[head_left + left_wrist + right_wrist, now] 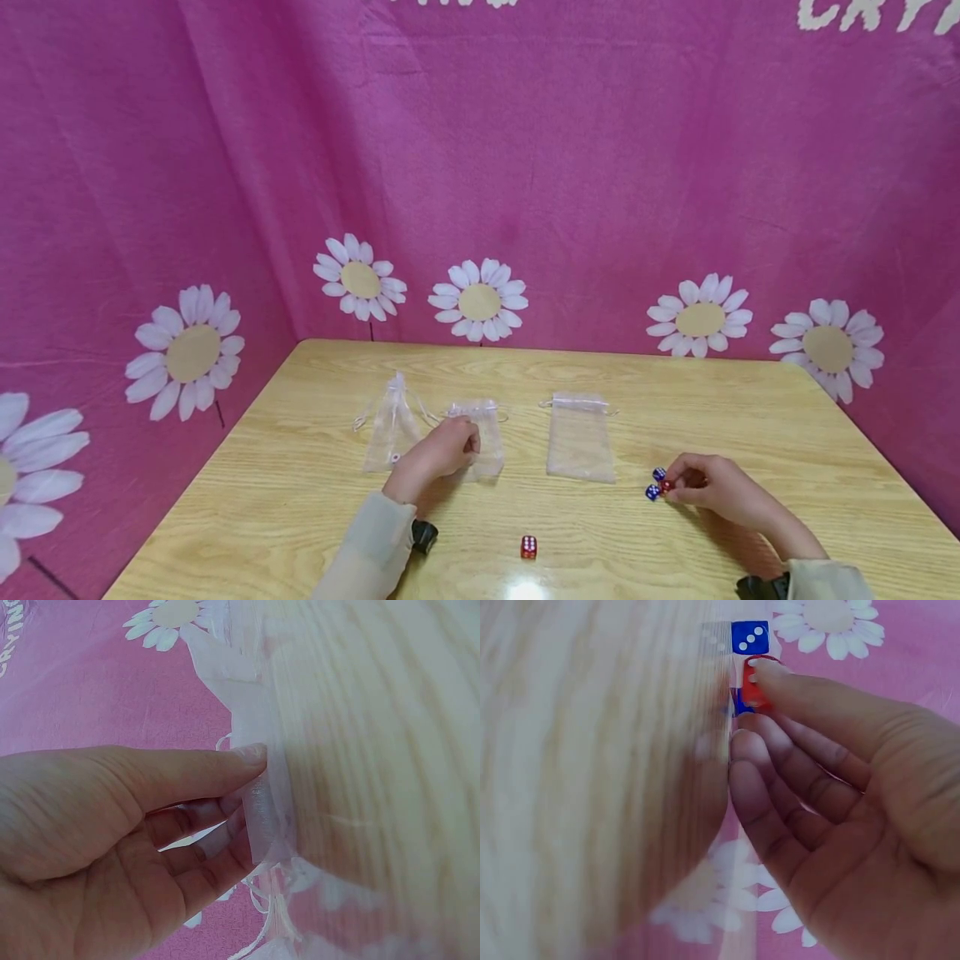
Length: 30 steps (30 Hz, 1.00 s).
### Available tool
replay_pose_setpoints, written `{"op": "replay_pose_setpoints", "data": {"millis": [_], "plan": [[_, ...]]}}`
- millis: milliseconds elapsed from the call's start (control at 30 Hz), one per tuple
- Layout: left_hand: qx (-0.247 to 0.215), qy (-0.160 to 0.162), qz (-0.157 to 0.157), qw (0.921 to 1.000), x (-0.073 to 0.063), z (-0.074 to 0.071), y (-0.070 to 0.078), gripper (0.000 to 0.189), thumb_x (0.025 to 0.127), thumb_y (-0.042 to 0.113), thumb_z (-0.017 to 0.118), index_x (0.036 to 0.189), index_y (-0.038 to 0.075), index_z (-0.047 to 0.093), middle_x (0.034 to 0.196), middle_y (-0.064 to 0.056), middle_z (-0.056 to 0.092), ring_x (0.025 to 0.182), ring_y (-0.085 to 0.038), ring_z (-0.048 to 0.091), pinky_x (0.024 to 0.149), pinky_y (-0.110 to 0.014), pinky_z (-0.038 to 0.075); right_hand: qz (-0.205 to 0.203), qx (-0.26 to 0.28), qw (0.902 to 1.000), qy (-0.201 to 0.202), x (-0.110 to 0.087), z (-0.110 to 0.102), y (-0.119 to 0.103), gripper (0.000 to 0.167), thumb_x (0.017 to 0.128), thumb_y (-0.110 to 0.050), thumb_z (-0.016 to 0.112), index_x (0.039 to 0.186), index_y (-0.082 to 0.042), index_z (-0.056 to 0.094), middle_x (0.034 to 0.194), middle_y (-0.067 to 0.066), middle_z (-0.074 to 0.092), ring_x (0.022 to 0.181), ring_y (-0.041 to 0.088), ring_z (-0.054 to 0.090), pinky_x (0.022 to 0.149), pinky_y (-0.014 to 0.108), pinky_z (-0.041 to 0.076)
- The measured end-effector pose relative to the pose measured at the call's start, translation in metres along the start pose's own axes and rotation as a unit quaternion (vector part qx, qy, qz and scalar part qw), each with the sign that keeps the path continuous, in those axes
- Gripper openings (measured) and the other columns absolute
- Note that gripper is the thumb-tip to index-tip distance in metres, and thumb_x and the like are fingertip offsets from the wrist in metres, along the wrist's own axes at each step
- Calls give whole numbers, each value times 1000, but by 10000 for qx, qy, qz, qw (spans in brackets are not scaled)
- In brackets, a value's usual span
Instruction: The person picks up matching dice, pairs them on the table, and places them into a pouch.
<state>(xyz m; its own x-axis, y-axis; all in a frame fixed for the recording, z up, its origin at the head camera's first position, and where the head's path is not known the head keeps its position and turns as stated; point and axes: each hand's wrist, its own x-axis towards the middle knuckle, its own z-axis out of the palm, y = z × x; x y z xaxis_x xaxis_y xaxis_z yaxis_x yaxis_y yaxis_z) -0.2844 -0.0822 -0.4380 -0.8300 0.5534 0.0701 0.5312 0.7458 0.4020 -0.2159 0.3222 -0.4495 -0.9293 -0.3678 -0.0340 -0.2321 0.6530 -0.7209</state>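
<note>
My left hand [448, 446] is over the middle sheer drawstring pouch [491, 442]; in the left wrist view its thumb and fingers pinch the pouch's thin fabric [266, 727]. At the right, my right hand [716, 487] pinches a red die [756, 682] between thumb and fingertips. Two blue dice [652, 492] lie right beside that red die, and the right wrist view shows one blue die [750, 637] with three white dots. Another red die [528, 547] sits alone near the table's front, between my hands.
A second sheer pouch [581, 442] lies flat right of the middle one. Further left is a third pouch [390, 425], its neck gathered and cords spread, with a small pale object near its bottom. Pink flowered cloth [570, 208] hangs behind the wooden table [637, 550].
</note>
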Motion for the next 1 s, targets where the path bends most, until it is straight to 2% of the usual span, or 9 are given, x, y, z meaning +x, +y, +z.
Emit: {"op": "replay_pose_setpoints", "data": {"millis": [133,367,433,533,633,733,900,1000], "plan": [[13,9,83,10000,1,0,-1,13,84,-3,69,78,5,61,80,-3,55,77,-14,47,73,-28,44,69,130,9996,253,-1,-2,1,19,90,-20,70,99,-3,67,86,0,66,73,-3,52,62,19,46],[-61,-14,36,10000,1,3,-2,14,84,-4,70,77,5,61,80,-3,54,76,-14,45,71,-27,42,718,835,9928,468,-4,-9,-2,34,93,-31,66,112,-3,66,103,4,70,85,1,57,73,20,48],[-65,-15,24,10000,1,3,-3,15,84,-4,70,77,6,61,80,-2,54,77,-14,46,72,-27,42,725,1105,9904,413,-4,-11,-4,36,95,-31,64,115,-2,64,107,4,69,90,2,60,78,21,51],[-56,-29,-13,10000,1,2,-3,15,84,-3,70,77,6,61,80,-2,54,77,-14,45,72,-27,42,723,1383,9867,451,-4,-14,-6,37,96,-30,62,117,0,62,108,-2,69,94,1,61,82,23,53],[-52,-48,-22,10000,2,2,-2,15,84,-3,71,77,6,61,80,-2,54,77,-13,45,72,-27,42,684,1451,9855,548,-6,-15,-8,36,96,-29,62,118,0,61,106,-11,68,94,0,60,82,23,53],[-46,-55,-28,10000,2,2,-2,15,84,-3,71,77,6,61,80,-2,54,76,-14,46,73,-27,42,580,1533,9846,606,-7,-11,-13,34,96,-26,62,118,0,62,103,-14,68,92,-1,60,80,22,52],[-35,-78,-85,9999,1,2,-1,16,84,-3,71,77,6,60,80,-2,54,76,-14,45,72,-27,42,-31,1752,9843,231,-1,2,-29,30,97,-19,61,116,5,61,101,-14,69,88,3,63,77,24,54],[-34,-76,-58,9999,1,1,0,16,84,-3,71,77,6,60,81,-3,54,76,-14,45,72,-27,42,-232,1722,9848,28,5,15,-42,28,96,-19,62,113,4,62,97,-13,69,83,3,62,72,25,53]]}}
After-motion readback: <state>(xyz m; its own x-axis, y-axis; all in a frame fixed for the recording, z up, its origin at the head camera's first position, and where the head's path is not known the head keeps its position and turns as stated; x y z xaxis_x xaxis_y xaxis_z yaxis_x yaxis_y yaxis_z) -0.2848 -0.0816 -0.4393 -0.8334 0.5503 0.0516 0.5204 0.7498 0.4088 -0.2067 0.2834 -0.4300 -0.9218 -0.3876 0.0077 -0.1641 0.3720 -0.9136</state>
